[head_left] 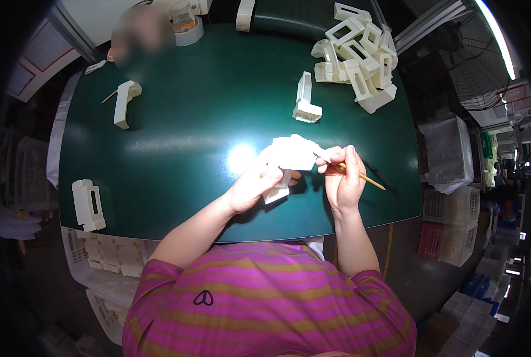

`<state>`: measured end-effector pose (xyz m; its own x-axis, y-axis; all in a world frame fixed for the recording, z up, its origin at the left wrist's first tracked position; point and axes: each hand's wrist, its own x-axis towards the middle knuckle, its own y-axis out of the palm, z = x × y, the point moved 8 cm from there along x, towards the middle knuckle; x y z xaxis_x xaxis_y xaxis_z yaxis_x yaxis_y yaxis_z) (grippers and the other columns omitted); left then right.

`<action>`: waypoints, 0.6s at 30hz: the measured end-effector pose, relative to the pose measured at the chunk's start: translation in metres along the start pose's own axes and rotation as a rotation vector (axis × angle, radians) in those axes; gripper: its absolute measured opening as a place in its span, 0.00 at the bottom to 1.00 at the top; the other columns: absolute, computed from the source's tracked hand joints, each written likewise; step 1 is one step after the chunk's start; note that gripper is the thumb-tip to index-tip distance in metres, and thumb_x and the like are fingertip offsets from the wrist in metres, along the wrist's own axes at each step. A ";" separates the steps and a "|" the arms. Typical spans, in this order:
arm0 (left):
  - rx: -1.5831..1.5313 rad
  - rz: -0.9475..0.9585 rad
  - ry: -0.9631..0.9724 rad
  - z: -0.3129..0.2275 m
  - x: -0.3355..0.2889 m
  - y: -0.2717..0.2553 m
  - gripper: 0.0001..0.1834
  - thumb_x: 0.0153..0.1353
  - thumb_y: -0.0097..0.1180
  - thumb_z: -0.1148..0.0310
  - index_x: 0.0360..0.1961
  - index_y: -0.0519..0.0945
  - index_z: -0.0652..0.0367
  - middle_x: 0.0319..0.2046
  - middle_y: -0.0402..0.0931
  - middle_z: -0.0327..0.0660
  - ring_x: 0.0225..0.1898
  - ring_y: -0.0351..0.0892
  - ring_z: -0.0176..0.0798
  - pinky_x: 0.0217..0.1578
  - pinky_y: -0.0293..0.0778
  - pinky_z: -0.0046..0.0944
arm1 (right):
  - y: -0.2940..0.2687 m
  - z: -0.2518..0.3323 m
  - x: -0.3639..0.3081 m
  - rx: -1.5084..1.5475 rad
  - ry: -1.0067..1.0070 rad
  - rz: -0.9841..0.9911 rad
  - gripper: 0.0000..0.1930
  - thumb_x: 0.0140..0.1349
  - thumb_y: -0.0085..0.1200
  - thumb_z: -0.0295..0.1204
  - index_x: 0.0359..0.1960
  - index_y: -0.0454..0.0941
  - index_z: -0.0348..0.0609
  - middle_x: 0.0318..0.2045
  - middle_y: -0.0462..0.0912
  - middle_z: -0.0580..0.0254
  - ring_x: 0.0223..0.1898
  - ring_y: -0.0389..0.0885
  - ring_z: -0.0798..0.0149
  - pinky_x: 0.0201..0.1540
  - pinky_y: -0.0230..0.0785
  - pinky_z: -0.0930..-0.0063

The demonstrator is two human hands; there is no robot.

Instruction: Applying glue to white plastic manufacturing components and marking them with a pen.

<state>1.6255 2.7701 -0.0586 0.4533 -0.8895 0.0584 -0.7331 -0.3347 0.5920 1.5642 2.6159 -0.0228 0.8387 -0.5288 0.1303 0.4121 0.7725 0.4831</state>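
My left hand (253, 185) grips a white plastic housing (295, 153) above the near middle of the green table; strong glare washes out its details. In my right hand (345, 189) is a thin wooden stick (373, 181), pinched between thumb and fingers, its pale front end against or close to the housing's right side. Whether that tip touches cannot be made out. A slim black tool (382, 178) lies on the table just beyond my right hand. Past the housing lies another L-shaped white part (306, 101).
Many similar white parts (360, 53) are heaped at the far right of the green table (218, 89). Single parts lie at the left (88, 205) and far left (124, 106). A tape roll (189, 34) stands at the back, near a blurred shape. Crates (107, 262) sit below the left edge.
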 end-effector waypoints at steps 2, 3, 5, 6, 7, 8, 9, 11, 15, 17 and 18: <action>0.096 -0.042 0.010 0.002 -0.001 -0.002 0.35 0.68 0.51 0.55 0.69 0.55 0.61 0.60 0.65 0.46 0.60 0.67 0.40 0.57 0.69 0.43 | -0.003 -0.004 -0.003 0.030 0.021 -0.019 0.21 0.76 0.36 0.34 0.29 0.76 0.35 0.28 0.81 0.47 0.30 0.80 0.57 0.33 0.73 0.69; 0.192 -0.062 0.035 0.000 0.000 -0.003 0.34 0.68 0.52 0.57 0.69 0.55 0.61 0.61 0.64 0.46 0.61 0.66 0.40 0.58 0.68 0.43 | -0.010 -0.008 -0.005 0.075 0.058 -0.074 0.21 0.76 0.36 0.35 0.29 0.76 0.35 0.28 0.81 0.47 0.30 0.80 0.57 0.33 0.73 0.69; 0.251 -0.127 0.045 -0.001 0.000 -0.008 0.35 0.68 0.53 0.57 0.69 0.54 0.61 0.62 0.63 0.46 0.62 0.65 0.41 0.61 0.66 0.45 | -0.013 -0.009 -0.007 0.070 0.052 -0.039 0.21 0.76 0.36 0.35 0.29 0.76 0.35 0.28 0.81 0.47 0.30 0.80 0.57 0.33 0.73 0.69; 0.309 -0.176 0.068 -0.004 0.000 -0.011 0.36 0.68 0.53 0.57 0.70 0.52 0.60 0.62 0.63 0.46 0.63 0.65 0.41 0.63 0.63 0.47 | -0.014 -0.010 -0.008 0.084 0.062 -0.026 0.21 0.76 0.36 0.35 0.29 0.77 0.35 0.28 0.80 0.48 0.30 0.80 0.57 0.34 0.74 0.69; 0.352 -0.196 0.095 -0.006 -0.001 -0.012 0.37 0.68 0.54 0.59 0.70 0.52 0.61 0.63 0.63 0.47 0.63 0.64 0.43 0.64 0.61 0.46 | -0.016 -0.014 -0.008 0.132 0.100 -0.030 0.20 0.76 0.37 0.35 0.29 0.77 0.36 0.27 0.80 0.50 0.28 0.79 0.59 0.31 0.71 0.71; 0.374 -0.172 0.092 -0.006 0.000 -0.010 0.37 0.68 0.54 0.59 0.70 0.52 0.61 0.63 0.63 0.47 0.63 0.64 0.43 0.64 0.61 0.46 | -0.017 -0.013 -0.009 0.124 0.089 -0.045 0.20 0.76 0.37 0.35 0.29 0.77 0.36 0.27 0.80 0.50 0.28 0.79 0.59 0.31 0.71 0.71; 0.470 -0.196 0.115 -0.009 -0.001 -0.010 0.37 0.66 0.56 0.61 0.69 0.54 0.62 0.63 0.63 0.48 0.63 0.64 0.45 0.64 0.60 0.47 | -0.016 -0.024 -0.011 0.306 0.205 -0.068 0.20 0.75 0.38 0.35 0.28 0.77 0.37 0.26 0.79 0.50 0.27 0.77 0.60 0.30 0.68 0.73; 0.567 -0.220 0.131 -0.014 -0.001 -0.011 0.37 0.64 0.58 0.63 0.69 0.55 0.63 0.63 0.63 0.50 0.63 0.65 0.47 0.64 0.60 0.47 | -0.007 -0.043 -0.021 0.638 0.439 -0.159 0.20 0.75 0.39 0.35 0.25 0.76 0.40 0.24 0.78 0.52 0.23 0.73 0.64 0.25 0.61 0.76; 1.171 -0.496 0.469 -0.051 -0.008 -0.014 0.39 0.52 0.66 0.71 0.65 0.63 0.64 0.57 0.66 0.54 0.58 0.68 0.55 0.60 0.64 0.48 | 0.067 -0.051 -0.069 0.786 0.914 0.434 0.20 0.76 0.35 0.35 0.28 0.73 0.39 0.25 0.78 0.49 0.26 0.78 0.60 0.31 0.73 0.69; 1.173 -0.545 0.545 -0.058 -0.012 -0.014 0.40 0.51 0.68 0.69 0.64 0.63 0.63 0.56 0.66 0.54 0.57 0.67 0.56 0.58 0.65 0.49 | 0.044 -0.036 -0.044 0.570 0.495 0.169 0.21 0.77 0.34 0.36 0.29 0.73 0.38 0.28 0.78 0.48 0.28 0.78 0.59 0.33 0.73 0.69; 1.197 -0.522 0.549 -0.057 -0.011 -0.012 0.40 0.51 0.68 0.69 0.64 0.63 0.63 0.56 0.66 0.54 0.57 0.67 0.56 0.58 0.65 0.49 | 0.020 -0.013 -0.034 0.321 0.125 -0.062 0.21 0.77 0.32 0.37 0.30 0.73 0.37 0.30 0.79 0.46 0.30 0.79 0.59 0.35 0.73 0.69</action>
<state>1.6582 2.8018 -0.0203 0.7352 -0.4435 0.5126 -0.2769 -0.8868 -0.3701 1.5486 2.6536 -0.0287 0.8608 -0.5089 -0.0059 0.3477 0.5797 0.7369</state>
